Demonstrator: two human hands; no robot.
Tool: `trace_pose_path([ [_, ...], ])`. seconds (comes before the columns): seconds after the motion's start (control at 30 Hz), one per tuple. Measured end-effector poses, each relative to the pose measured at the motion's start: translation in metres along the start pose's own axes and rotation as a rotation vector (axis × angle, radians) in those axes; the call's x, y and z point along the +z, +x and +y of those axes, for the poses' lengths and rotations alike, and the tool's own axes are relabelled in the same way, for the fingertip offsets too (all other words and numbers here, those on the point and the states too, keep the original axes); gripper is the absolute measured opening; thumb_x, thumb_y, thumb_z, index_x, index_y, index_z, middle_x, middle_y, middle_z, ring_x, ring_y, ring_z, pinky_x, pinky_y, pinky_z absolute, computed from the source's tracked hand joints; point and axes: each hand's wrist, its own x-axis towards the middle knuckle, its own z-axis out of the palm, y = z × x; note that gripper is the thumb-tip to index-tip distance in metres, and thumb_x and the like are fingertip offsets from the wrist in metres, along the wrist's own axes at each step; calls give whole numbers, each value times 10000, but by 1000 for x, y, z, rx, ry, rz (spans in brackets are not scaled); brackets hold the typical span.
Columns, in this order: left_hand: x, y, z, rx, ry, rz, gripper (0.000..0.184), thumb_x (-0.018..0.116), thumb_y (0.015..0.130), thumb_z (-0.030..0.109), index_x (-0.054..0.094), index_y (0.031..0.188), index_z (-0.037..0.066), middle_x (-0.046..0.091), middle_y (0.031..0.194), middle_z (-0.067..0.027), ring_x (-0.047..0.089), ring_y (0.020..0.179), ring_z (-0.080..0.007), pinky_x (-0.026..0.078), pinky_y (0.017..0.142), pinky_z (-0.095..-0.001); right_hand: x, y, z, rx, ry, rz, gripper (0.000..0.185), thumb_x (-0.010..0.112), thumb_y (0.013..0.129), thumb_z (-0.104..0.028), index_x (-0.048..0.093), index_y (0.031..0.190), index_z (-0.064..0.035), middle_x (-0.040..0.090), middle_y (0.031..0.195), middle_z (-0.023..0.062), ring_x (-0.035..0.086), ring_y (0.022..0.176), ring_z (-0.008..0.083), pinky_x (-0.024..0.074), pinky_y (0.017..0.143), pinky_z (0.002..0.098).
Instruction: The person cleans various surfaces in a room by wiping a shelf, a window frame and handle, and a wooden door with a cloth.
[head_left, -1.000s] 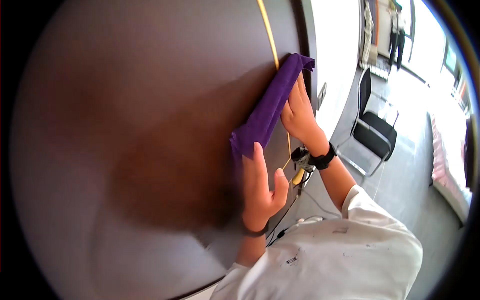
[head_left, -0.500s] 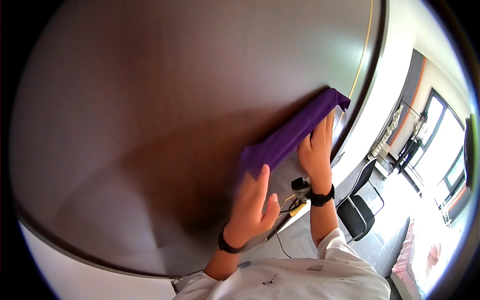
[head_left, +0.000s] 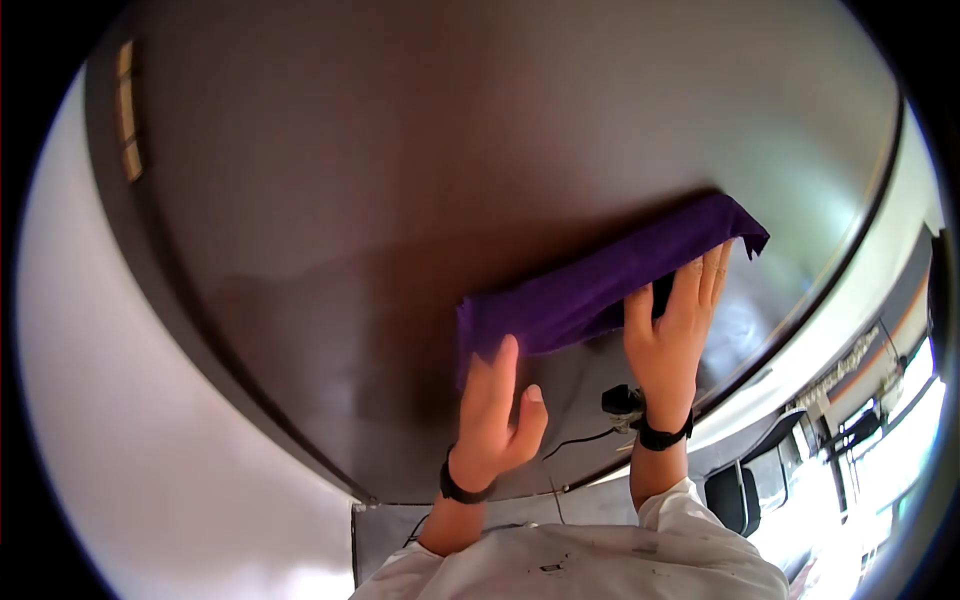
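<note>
The purple cloth (head_left: 610,265) lies slantwise against the door (head_left: 450,130), right end higher. At the cloth's left end, the left hand (head_left: 490,420) is spread, thumb apart, fingers touching it. Under its right end, the right hand (head_left: 672,340) is outstretched, fingertips hidden by the cloth. A chair (head_left: 733,495) stands beyond, lower right of it.

I'm standing in a furnished indoor room, though whether a home or other lodgings I can't tell. A broad, smooth, dark brown door leaf (head_left: 560,120) fills most of the frame, with a brass-coloured metal hinge (head_left: 127,110) at upper left and a plain white wall (head_left: 180,420) below it. A grey floor (head_left: 600,500) shows at bottom centre. Toward the lower right stand a black chair with a bent metal frame (head_left: 735,497) and a bright, glaring window (head_left: 915,405).
</note>
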Motion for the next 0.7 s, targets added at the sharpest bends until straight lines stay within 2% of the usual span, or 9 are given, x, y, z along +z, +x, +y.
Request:
trace_pose_path([
  [0.2,-72,-15,-26,-88,208,210,629,530,845,-12,309,1426,-108,436,1398,-226,494,1180,-269,422,957,-377,34,10,-90,-154,64,-6,646,608,825,-219,402,1374,52,354,1450,276,262,1367,498,180,1111,580],
  [0.27,-101,-19,-33,-142,213,268,624,526,868,-6,294,1440,-96,379,1465,-200,462,1240,-247,407,972,-363,45,10,-120,-207,69,3,572,616,823,-238,476,1298,48,425,1390,263,313,1339,495,199,1098,586],
  [0.43,-159,-28,-57,-235,299,432,595,487,899,-1,306,1465,-33,401,1463,-151,481,1189,-191,411,943,-324,69,8,-189,-289,128,-12,480,647,784,-256,561,1162,26,513,1291,227,414,1260,458,265,1045,568],
  [0.5,-177,-33,-63,-276,321,556,591,481,804,-70,404,1390,-63,556,1227,-201,569,1026,-269,446,884,-324,74,6,-213,-324,183,-45,469,658,751,-245,580,1138,8,527,1281,198,437,1251,418,277,1036,549],
  [0.53,-186,-39,-61,-351,272,512,575,465,791,-83,443,1365,-63,542,1290,-225,564,1132,-311,433,945,-350,80,6,-224,-319,198,-7,439,658,716,-225,602,1095,-10,538,1272,174,449,1248,387,274,1041,534],
  [0.57,-191,-42,-65,-356,282,514,575,465,791,-83,443,1365,-63,542,1290,-225,564,1132,-311,433,945,-350,83,7,-233,-318,208,-12,439,658,716,-225,602,1095,-10,538,1272,174,449,1248,387,274,1041,534],
  [0.63,-195,-53,-82,-228,451,416,558,453,851,-88,433,1404,-16,495,1395,-138,540,1075,-168,430,902,-284,87,11,-247,-353,262,-17,417,645,703,-210,619,1071,-15,540,1276,167,453,1246,375,267,1049,526],
  [0.67,-193,-56,-91,-132,487,441,583,439,823,-109,439,1397,-8,500,1386,-183,554,1149,-256,427,947,-327,88,13,-254,-393,306,-90,424,626,729,-202,590,1084,29,503,1323,215,379,1316,424,220,1081,548],
  [0.7,-193,-56,-95,-143,488,437,583,439,823,-109,439,1397,-8,500,1386,-183,554,1149,-256,427,947,-327,92,14,-261,-389,307,-101,424,626,729,-202,590,1084,29,503,1323,215,379,1316,424,220,1081,548],
])
